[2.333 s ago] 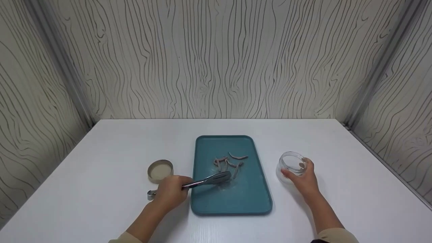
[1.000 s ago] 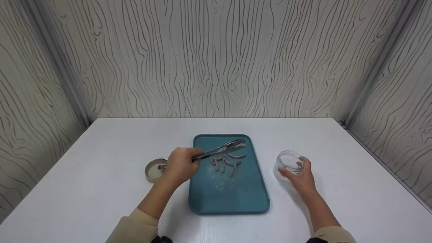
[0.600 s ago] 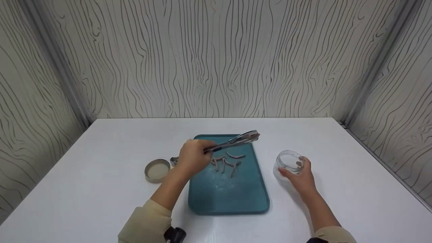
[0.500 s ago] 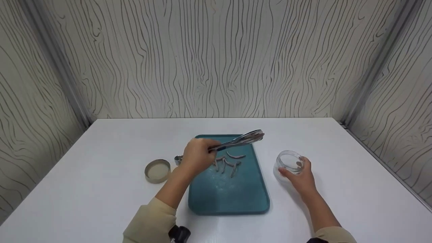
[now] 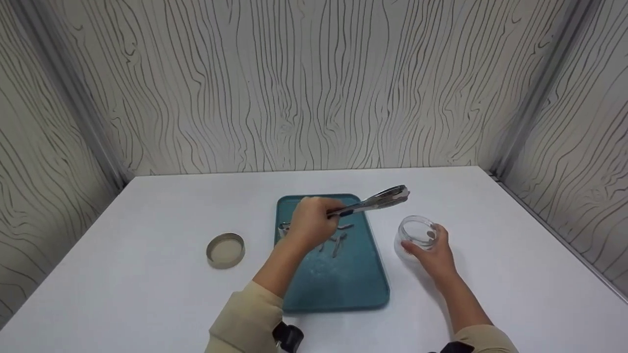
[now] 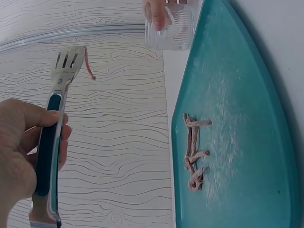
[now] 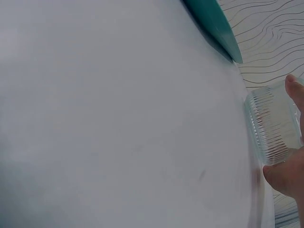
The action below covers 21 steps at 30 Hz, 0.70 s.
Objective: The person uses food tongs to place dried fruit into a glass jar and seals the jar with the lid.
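My left hand (image 5: 314,223) grips metal serving tongs (image 5: 375,201) with dark handle inlays, raised over the far right of a teal tray (image 5: 338,291). Between the slotted tips a thin pinkish-brown strip (image 6: 89,65), like meat, dangles in the left wrist view. Several similar strips (image 6: 193,142) lie in a loose cluster on the tray, partly hidden by my hand in the head view. To the right of the tray, my right hand (image 5: 436,255) holds a clear ribbed glass jar (image 7: 270,123) round its side. The jar is upright on the table, its mouth uncovered.
A round beige lid (image 5: 225,251) lies on the white table (image 5: 147,274) left of the tray. Whitish smears mark the tray's surface. Wood-grain patterned panels (image 5: 294,88) stand behind the table and at both sides.
My left hand has lifted the tongs from the strips on the tray and carried them up and right toward the jar, a strip in their tips. The right hand stays on the jar.
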Each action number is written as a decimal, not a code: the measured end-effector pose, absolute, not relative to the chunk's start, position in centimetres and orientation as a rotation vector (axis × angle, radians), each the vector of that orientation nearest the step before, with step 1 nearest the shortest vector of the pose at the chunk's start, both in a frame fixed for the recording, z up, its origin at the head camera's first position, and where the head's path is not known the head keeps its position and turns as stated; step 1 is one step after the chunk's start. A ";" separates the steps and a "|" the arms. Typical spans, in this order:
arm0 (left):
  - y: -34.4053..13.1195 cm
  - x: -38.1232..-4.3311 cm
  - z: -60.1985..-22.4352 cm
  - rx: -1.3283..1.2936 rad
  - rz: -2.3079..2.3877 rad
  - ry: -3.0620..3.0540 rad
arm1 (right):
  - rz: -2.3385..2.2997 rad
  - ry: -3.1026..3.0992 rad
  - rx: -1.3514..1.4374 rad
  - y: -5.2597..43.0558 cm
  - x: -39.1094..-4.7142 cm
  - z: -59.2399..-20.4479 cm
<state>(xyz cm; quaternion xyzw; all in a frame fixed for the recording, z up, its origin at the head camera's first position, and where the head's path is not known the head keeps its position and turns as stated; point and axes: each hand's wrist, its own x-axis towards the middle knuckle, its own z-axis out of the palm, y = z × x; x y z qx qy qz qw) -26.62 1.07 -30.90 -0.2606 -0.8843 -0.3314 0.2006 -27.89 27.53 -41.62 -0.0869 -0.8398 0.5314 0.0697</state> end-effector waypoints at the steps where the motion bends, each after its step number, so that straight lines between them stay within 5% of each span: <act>1: 1.4 -26.7 -30.9 -0.723 -0.930 -2.482 | 1.602 -2.526 -0.260 27.5 -27.9 -41.6; 21: 6.3 -27.8 -33.3 -0.677 -0.920 -2.572 | 1.603 -2.536 -0.274 27.4 -27.7 -41.5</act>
